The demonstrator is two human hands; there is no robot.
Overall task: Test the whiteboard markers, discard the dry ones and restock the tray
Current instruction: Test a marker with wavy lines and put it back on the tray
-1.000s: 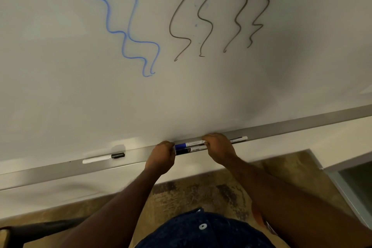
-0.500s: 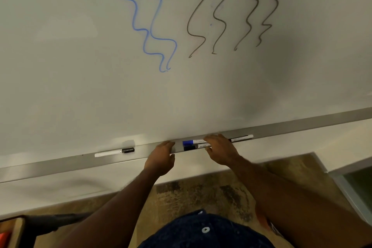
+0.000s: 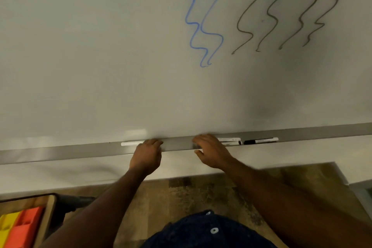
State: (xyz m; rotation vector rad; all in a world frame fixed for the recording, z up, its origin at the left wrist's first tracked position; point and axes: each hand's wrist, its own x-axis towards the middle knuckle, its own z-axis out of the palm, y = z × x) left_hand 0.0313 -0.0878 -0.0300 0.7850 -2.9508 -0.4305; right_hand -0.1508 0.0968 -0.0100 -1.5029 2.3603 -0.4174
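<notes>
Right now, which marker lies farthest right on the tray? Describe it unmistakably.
Follow the grey tray under the whiteboard rightward past the right hand. Beyond the paired markers beside it lies the lone marker: white barrel, black cap pointing left.

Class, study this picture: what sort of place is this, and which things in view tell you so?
Probably a classroom or meeting room. A large wall-mounted whiteboard carries blue and dark squiggles, a metal marker tray runs along its lower edge, and whiteboard markers lie in that tray.
</notes>
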